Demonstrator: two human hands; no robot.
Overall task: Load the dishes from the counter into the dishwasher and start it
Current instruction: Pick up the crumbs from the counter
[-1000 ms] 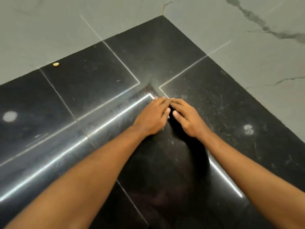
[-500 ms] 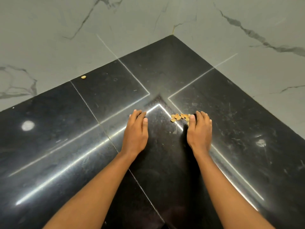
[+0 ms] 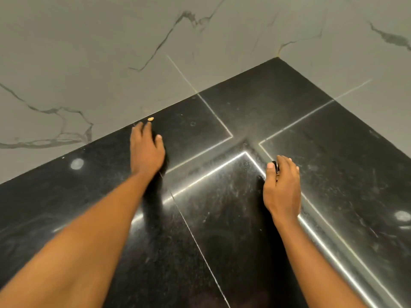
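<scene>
A shiny black counter [image 3: 222, 230] is filling a corner of grey marble wall [image 3: 111, 52]. No dishes, no dishwasher and nothing to put things in are showing. The left hand [image 3: 145, 152] is reaching, fingers straight, toward a tiny seed [image 3: 150, 118], probably light and slidey: pinch it. The right hand [image 3: 281, 187] is curling; I cannot tell around what.

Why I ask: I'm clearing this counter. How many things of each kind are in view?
Hands: 2 (left hand, right hand)
Loose tan seed on the counter: 1
Total: 3
Anything inside the right hand's curled fingers cannot be told.
</scene>
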